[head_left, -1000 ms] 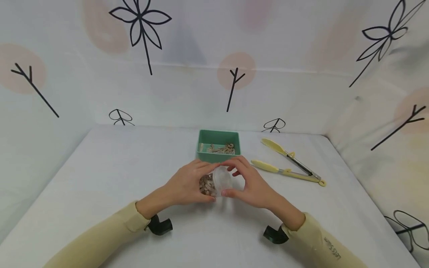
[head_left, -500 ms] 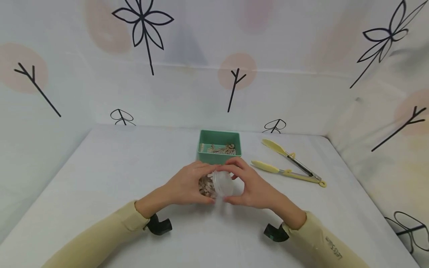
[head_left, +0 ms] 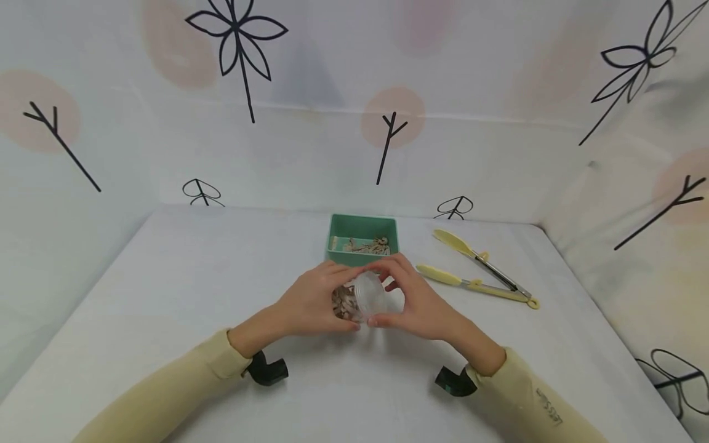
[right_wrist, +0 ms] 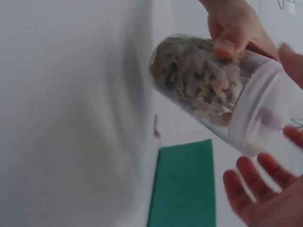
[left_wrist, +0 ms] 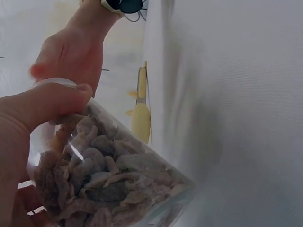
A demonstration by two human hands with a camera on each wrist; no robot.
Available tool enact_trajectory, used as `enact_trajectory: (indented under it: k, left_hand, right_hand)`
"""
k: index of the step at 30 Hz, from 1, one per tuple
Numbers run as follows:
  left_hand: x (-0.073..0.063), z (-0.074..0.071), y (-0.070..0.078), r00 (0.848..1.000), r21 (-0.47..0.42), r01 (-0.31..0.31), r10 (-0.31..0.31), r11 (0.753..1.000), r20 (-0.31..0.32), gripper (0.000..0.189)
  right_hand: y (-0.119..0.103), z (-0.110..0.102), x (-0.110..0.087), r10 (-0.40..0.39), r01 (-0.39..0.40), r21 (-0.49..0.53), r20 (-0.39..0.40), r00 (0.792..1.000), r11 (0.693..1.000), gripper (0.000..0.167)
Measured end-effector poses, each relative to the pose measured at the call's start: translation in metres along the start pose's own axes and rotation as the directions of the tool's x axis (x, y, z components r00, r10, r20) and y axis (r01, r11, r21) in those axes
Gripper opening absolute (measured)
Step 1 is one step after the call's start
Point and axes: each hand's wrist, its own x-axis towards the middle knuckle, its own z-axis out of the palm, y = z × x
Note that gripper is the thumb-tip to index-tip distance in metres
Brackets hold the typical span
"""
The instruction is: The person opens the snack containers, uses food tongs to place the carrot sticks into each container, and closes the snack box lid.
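Observation:
A clear plastic jar (head_left: 344, 301) of brownish-grey dried pieces lies tilted between the hands, above the white tabletop. My left hand (head_left: 310, 303) grips the jar's body, its thumb pressed along the near side. A translucent round lid (head_left: 370, 296) sits on the jar's end that faces right. Around this lid my right hand (head_left: 425, 307) is spread, fingers loosely bent; in the right wrist view the fingertips (right_wrist: 244, 165) appear slightly apart from the lid's rim. The left wrist view shows the jar's contents (left_wrist: 109, 175) close up.
Just behind the hands stands a green rectangular tray (head_left: 362, 223) holding some similar dried pieces (head_left: 368, 246). To the right lie spread yellow-tipped tongs (head_left: 487, 284). A patterned white cloth (head_left: 310, 160) hangs behind the table.
The right hand's fingers have turned at the lid and loosened from it. The left hand still holds the jar in nearly the same place.

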Motion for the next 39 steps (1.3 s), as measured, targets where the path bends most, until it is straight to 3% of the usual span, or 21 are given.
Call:
enact_trajectory:
  k: [3,5,14,20,24,31,39]
  left_hand:
    - [0.001,-0.003,0.000,1.000,-0.050,0.012,-0.011,0.999,0.017,0.087]
    - [0.001,-0.002,0.000,1.000,-0.052,0.015,-0.013,0.999,0.025,0.086]
    - [0.003,0.007,-0.002,1.000,-0.044,-0.007,0.007,0.999,-0.008,0.086]
    - [0.001,0.007,-0.006,1.000,-0.127,0.002,-0.003,0.992,-0.013,0.085]
    - [0.002,0.006,-0.007,0.999,-0.205,0.016,-0.023,0.979,-0.030,0.084]
    - [0.005,0.007,-0.013,0.998,-0.310,0.026,-0.045,0.950,-0.054,0.083]
    - [0.006,0.010,-0.028,0.990,-0.404,0.039,-0.089,0.914,-0.105,0.088]
  right_hand:
    - [0.003,-0.005,0.000,-0.097,0.096,0.045,0.035,0.995,0.994,0.076]
    - [0.004,-0.006,0.001,-0.123,0.121,0.044,0.037,0.992,0.992,0.076]
    - [0.008,-0.005,0.002,-0.075,0.075,0.052,-0.006,0.997,0.996,0.072]
    - [0.007,-0.004,0.002,-0.042,0.041,0.090,0.008,0.999,0.995,0.071]
    - [0.003,-0.005,0.004,-0.022,0.025,0.153,-0.017,1.000,0.988,0.071]
    - [0.011,-0.005,0.005,-0.047,0.063,0.280,-0.063,0.997,0.958,0.078]
    - [0.014,-0.005,0.003,-0.036,0.053,0.328,-0.057,0.998,0.943,0.076]
